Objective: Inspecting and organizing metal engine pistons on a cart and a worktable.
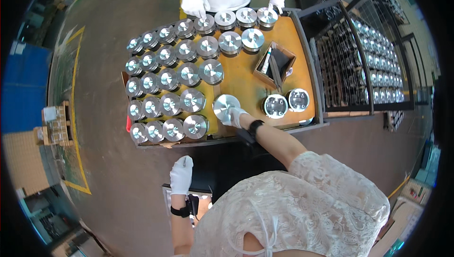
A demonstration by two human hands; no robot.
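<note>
My right hand (234,116), in a white glove, grips the near right edge of a silver piston (225,105) with its flat round crown facing up. This piston is by the near side of the table, just right of the standing rows. Several more metal pistons (194,100) stand crown up in rows across the left and far parts. Two pistons (275,106) at the near right show their hollow undersides. My left hand (181,174), also gloved, hangs in front of the table's near edge with its fingers curled closed; nothing shows in it.
The yellow-brown tabletop (241,79) has a dark metal rim. A small cardboard box (282,60) with a marker and dark items stands on its right part. Across the table, a co-worker's gloved hands (194,1) touch far-row pistons. A metal cage (364,63) holding many pistons stands right.
</note>
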